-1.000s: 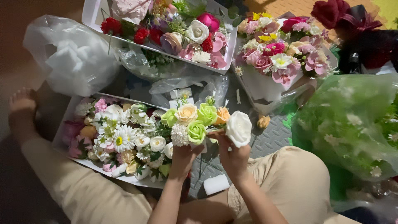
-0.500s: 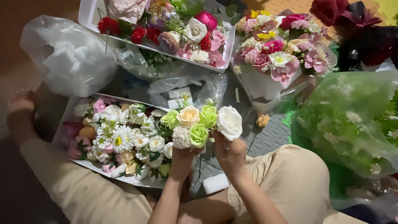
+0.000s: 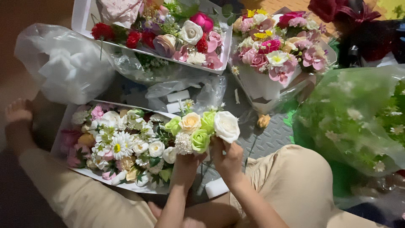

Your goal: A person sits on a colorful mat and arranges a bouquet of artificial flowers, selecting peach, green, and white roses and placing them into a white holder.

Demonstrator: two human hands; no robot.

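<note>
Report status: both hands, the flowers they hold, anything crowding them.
Left hand grips small bunch. Right hand holds white rose against it. Flower tray close at left.

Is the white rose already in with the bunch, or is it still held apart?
In with it: the white rose, held by the right hand, presses against the green roses of the bunch in the left hand.

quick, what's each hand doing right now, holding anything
Left hand: closed around the stems of a small bunch of flowers.
Right hand: closed on the stem of a white rose, held against the bunch.
</note>
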